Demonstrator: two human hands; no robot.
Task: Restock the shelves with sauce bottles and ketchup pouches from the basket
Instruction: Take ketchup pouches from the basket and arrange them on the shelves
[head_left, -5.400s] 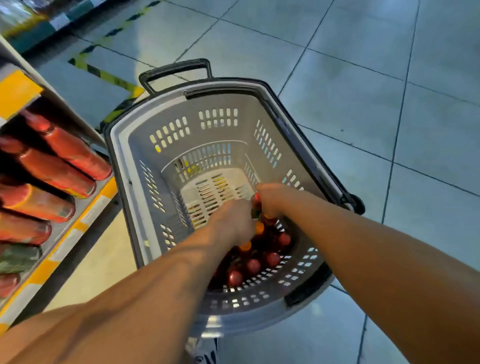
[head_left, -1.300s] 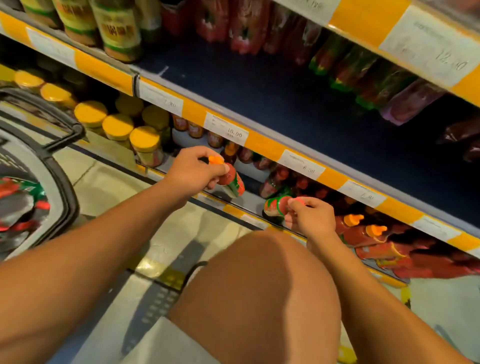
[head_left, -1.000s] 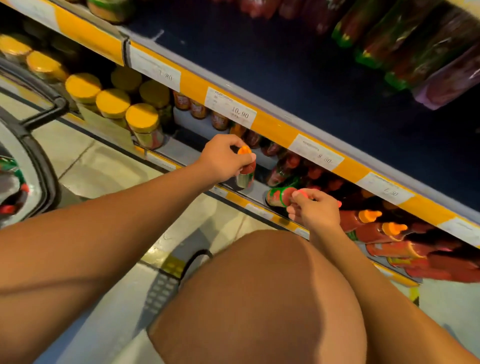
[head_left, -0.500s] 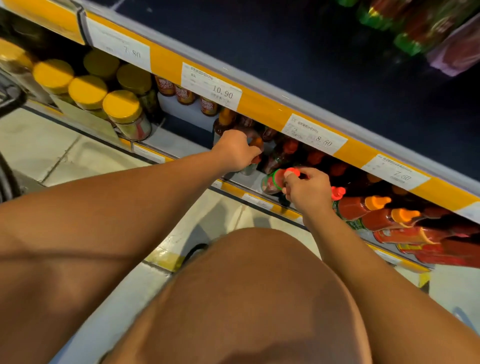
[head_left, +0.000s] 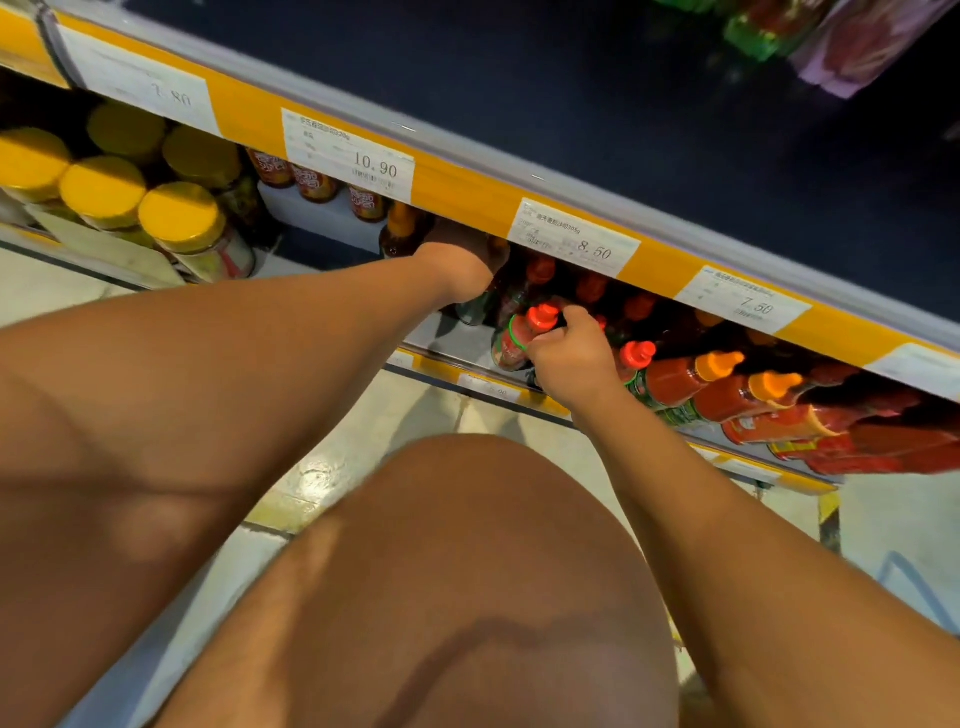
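My left hand (head_left: 457, 265) reaches deep into the bottom shelf (head_left: 452, 340), under the yellow price rail (head_left: 467, 200). It grips a sauce bottle (head_left: 471, 312); only the bottle's dark lower end shows below the hand. My right hand (head_left: 571, 358) pinches the neck of a red-capped sauce bottle (head_left: 511, 345) with a green ring. That bottle stands tilted at the shelf's front edge. More red-capped bottles (head_left: 587, 288) stand behind it in shadow. The basket is out of view.
Yellow-lidded jars (head_left: 179, 218) fill the bottom shelf at the left. Orange-capped red sauce bottles (head_left: 675, 379) lie in a row to the right. My bare knee (head_left: 467, 571) is raised in front of the shelf. Pouches (head_left: 857, 36) hang at the top right.
My left hand has pushed its bottle further back under the price rail, so its orange cap is now hidden. My right hand has kept hold of the red-capped bottle at the shelf edge.
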